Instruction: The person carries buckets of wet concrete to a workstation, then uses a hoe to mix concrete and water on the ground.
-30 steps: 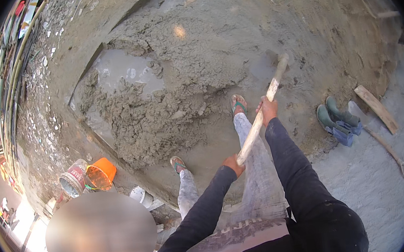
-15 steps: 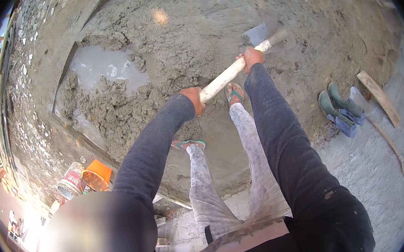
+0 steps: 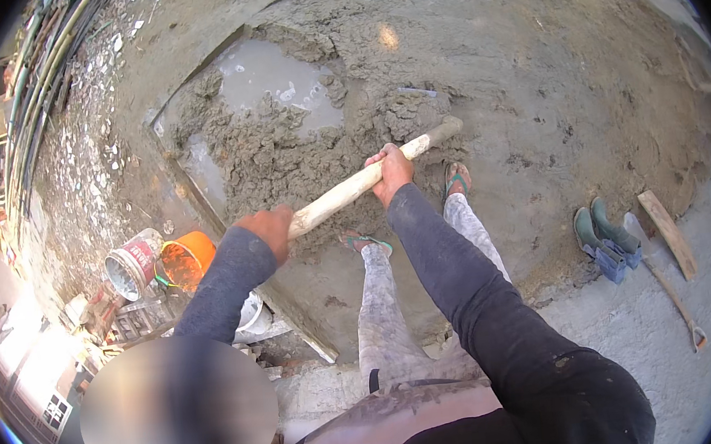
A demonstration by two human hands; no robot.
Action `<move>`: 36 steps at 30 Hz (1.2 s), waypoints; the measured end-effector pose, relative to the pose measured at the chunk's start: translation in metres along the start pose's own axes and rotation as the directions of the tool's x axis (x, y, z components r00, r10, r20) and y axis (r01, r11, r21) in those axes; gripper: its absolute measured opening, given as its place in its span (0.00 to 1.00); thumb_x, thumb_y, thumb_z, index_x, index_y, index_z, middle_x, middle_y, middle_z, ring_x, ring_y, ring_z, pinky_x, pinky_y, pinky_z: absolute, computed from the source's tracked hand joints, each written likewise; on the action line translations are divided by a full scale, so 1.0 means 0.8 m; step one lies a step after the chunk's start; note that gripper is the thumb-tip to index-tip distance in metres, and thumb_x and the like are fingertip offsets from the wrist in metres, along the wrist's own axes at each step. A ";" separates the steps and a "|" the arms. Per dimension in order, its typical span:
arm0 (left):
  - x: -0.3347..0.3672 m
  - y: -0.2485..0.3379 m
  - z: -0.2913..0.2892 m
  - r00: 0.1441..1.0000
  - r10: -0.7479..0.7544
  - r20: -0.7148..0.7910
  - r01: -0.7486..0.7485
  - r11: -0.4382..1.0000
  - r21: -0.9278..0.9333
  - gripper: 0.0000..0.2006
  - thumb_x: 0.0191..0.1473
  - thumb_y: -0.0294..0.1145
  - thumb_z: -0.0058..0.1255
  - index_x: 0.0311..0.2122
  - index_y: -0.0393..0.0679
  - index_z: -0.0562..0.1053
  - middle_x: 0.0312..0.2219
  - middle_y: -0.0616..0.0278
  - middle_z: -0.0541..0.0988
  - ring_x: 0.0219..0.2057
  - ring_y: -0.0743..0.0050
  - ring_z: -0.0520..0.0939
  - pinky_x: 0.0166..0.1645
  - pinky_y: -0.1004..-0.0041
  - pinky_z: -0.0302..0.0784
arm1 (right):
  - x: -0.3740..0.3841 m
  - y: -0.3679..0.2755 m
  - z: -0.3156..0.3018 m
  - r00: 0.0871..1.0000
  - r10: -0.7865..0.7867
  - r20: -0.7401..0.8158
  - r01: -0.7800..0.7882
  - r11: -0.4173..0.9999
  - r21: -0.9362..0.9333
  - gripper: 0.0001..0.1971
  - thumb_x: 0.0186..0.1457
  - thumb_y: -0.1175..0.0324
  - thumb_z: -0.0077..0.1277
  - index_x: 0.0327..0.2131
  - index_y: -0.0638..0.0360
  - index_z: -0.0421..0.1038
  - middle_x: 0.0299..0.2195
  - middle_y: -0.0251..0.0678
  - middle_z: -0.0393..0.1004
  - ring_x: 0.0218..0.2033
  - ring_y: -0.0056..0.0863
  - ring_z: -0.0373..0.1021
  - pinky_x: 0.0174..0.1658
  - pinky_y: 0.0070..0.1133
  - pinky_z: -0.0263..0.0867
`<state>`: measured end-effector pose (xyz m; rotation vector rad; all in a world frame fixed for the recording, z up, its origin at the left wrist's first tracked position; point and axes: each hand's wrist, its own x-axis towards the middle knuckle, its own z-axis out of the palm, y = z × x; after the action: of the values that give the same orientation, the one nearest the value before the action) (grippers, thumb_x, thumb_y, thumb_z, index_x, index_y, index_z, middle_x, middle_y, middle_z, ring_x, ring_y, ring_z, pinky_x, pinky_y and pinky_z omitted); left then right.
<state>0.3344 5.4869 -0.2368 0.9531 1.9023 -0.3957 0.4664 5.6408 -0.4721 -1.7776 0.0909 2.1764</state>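
Both hands grip a pale wooden handle [image 3: 369, 180]: the left hand [image 3: 268, 227] is closed round its near end, the right hand [image 3: 393, 169] is wrapped round its middle. The shaft slants from the left hand up and rightward, its far end buried in the wet mortar pile [image 3: 281, 156] just beyond the right hand. Half a second ago the handle sat higher and farther right.

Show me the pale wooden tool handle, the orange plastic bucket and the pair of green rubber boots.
Pale wooden tool handle [image 3: 351, 190], head view, mid-shaft between the two hands.
Orange plastic bucket [image 3: 186, 260], head view, its inner wall.
Pair of green rubber boots [image 3: 604, 238], head view, where the two boots meet.
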 end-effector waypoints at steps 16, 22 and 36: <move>0.004 0.004 0.228 0.984 -0.085 -0.159 0.043 0.968 -0.249 0.15 0.45 0.35 0.56 0.41 0.52 0.70 0.26 0.52 0.79 0.30 0.48 0.80 0.35 0.56 0.76 | -0.035 -0.002 -0.073 0.977 -0.215 -0.014 0.208 0.960 -0.186 0.18 0.57 0.75 0.44 0.46 0.59 0.48 0.26 0.37 0.62 0.17 0.26 0.63 0.21 0.27 0.68; 0.228 0.310 0.245 0.988 0.156 0.020 -0.124 0.853 -0.508 0.14 0.47 0.32 0.52 0.42 0.49 0.71 0.36 0.51 0.79 0.40 0.48 0.79 0.45 0.55 0.74 | 0.129 -0.313 -0.264 0.839 -0.519 -0.165 0.365 0.761 -0.537 0.07 0.55 0.71 0.42 0.35 0.65 0.61 0.22 0.38 0.65 0.20 0.29 0.65 0.25 0.28 0.69; 0.080 0.052 0.117 0.997 0.026 0.068 -0.024 0.999 -0.030 0.15 0.48 0.27 0.49 0.44 0.45 0.71 0.32 0.49 0.79 0.37 0.48 0.81 0.42 0.57 0.76 | 0.091 0.005 -0.138 0.983 -0.101 -0.152 0.091 0.993 -0.071 0.05 0.57 0.70 0.40 0.30 0.61 0.59 0.24 0.35 0.62 0.21 0.27 0.62 0.31 0.28 0.69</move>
<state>0.4055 5.4850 -0.3338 0.9316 1.8276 -0.3801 0.5573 5.6243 -0.5672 -1.9436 -0.0277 1.9921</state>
